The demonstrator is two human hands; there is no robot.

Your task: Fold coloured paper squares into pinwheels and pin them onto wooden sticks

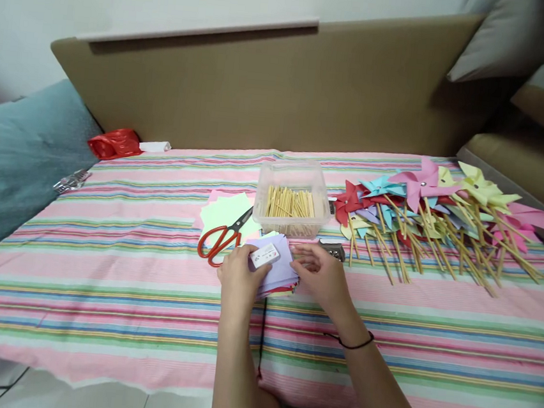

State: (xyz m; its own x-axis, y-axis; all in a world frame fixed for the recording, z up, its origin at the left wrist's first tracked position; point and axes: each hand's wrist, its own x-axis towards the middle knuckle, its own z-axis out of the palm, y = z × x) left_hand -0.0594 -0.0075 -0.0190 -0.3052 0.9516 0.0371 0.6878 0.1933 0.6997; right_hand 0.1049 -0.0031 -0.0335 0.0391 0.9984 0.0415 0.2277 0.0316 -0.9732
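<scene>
A stack of square coloured paper (283, 270), purple on top with red and yellow edges below, is between my hands. My left hand (241, 273) grips its left side, the thumb lying by a small white printed card (264, 255) on top. From the right, my right hand (321, 274) has its thumb and fingers closed at the stack's right edge. Red-handled scissors (223, 238) lie just left of the stack, partly over pale green and pink sheets (226, 209). Behind the stack stands a clear plastic box (290, 225) of short wooden sticks (290, 203).
Many paper pinwheels (422, 186) on sticks are piled to the right. A dark metallic object (332, 251) lies beside the box. At the far left are a red plastic bundle (115, 144) and a shiny clear packet (72, 181). Striped cloth (126, 267) covers the seat.
</scene>
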